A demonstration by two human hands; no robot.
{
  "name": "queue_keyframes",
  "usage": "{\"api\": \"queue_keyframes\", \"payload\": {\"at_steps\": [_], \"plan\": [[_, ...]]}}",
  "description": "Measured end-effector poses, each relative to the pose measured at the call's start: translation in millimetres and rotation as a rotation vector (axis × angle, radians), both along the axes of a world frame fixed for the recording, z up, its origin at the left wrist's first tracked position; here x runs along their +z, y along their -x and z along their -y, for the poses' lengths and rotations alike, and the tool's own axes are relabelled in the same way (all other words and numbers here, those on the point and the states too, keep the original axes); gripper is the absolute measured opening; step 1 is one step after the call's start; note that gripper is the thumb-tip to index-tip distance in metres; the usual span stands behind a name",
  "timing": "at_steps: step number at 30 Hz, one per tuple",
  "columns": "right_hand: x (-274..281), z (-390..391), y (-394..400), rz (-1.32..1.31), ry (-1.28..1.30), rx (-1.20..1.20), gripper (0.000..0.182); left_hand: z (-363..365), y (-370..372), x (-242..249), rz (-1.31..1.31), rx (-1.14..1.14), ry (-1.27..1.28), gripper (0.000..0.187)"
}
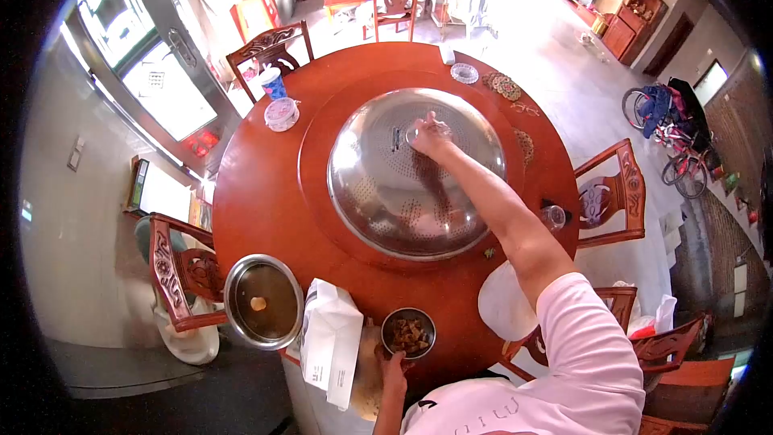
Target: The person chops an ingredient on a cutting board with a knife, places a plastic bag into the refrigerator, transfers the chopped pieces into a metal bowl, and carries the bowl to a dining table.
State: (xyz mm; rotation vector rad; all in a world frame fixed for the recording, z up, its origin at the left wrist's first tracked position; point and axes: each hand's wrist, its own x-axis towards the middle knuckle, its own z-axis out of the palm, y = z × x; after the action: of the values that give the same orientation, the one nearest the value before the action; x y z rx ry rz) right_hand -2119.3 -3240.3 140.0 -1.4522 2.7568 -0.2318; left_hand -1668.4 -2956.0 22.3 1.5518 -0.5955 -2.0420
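Observation:
My right hand is at the top of a big, shiny metal dome cover with small perforations, fingers closed round its knob. The cover sits on the round raised centre of the wooden table, and I cannot see what is under it. Down at the near edge, my left hand grips the rim of a small metal bowl holding brown chunks of food. Left of that bowl lie a white tissue box and a wide steel basin of dark liquid with a pale round piece in it.
The round red-brown table also carries a lidded blue cup, a round pink-white container, a glass ashtray and a clear cup. Carved wooden chairs surround it. Bicycles stand at the far right.

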Motion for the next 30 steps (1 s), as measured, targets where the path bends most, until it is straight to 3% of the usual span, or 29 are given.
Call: {"api": "queue_keyframes", "payload": {"at_steps": [4, 6, 7, 9, 10, 11, 12, 14, 15, 16, 17, 18, 21, 24, 25, 27, 30], "plan": [[2, 8, 9, 0.091, -0.003, 0.007, 0.055, 6, 10, -17, -0.004, 0.080, -0.039, 0.066], [4, 11, 11, 0.139, -0.003, 0.003, 0.057, 18, 21, -13, -0.001, 0.041, -0.013, 0.067], [-3, 13, 19, 0.020, -0.014, 0.080, 0.059, 22, 24, -6, 0.012, 0.029, -0.010, 0.067], [-7, 16, 40, 0.123, -0.016, 0.093, 0.061, 30, 33, 7, 0.050, 0.022, -0.016, 0.066], [-17, 27, 53, -0.093, -0.015, 0.182, 0.064, 34, 37, 13, -0.021, 0.042, 0.048, 0.065], [-21, 27, 77, 0.008, 0.092, 0.229, 0.062, 40, 41, 15, -0.094, 0.062, 0.115, 0.064], [33, 11, 63, 0.249, 0.077, 0.199, 0.056, 42, 42, 0, -0.021, 0.053, 0.043, 0.059], [11, 22, 113, 0.334, 0.227, 0.196, 0.047, 52, 57, -8, -0.065, 0.048, 0.165, 0.056], [22, 13, 128, 0.568, 0.287, 0.146, 0.045, 63, 65, 2, -0.115, 0.030, 0.209, 0.056], [40, 11, 147, 0.644, 0.188, 0.245, 0.045, 75, 81, 11, -0.065, 0.023, 0.209, 0.056], [83, -3, 114, 0.596, 0.086, 0.167, 0.042, 82, 95, 17, -0.015, 0.012, 0.207, 0.055], [91, -5, 113, 0.581, 0.078, 0.167, 0.041, 87, 108, 16, -0.070, 0.021, 0.208, 0.055], [81, -5, 166, 0.694, 0.132, 0.130, 0.038, 106, 148, 22, -0.135, 0.025, 0.275, 0.051], [75, -11, 162, 0.751, 0.139, 0.062, 0.040, 112, 195, -54, -0.289, 0.116, 0.321, 0.049], [69, -12, 157, 0.670, 0.215, 0.129, 0.042, 119, 204, -54, -0.312, 0.127, 0.366, 0.048], [76, -15, 130, 0.531, 0.080, 0.061, 0.037, 126, 215, -54, -0.356, 0.142, 0.450, 0.046], [66, -13, 127, 0.518, 0.069, 0.065, 0.038, 135, 205, -18, -0.241, 0.119, 0.395, 0.045]]}}
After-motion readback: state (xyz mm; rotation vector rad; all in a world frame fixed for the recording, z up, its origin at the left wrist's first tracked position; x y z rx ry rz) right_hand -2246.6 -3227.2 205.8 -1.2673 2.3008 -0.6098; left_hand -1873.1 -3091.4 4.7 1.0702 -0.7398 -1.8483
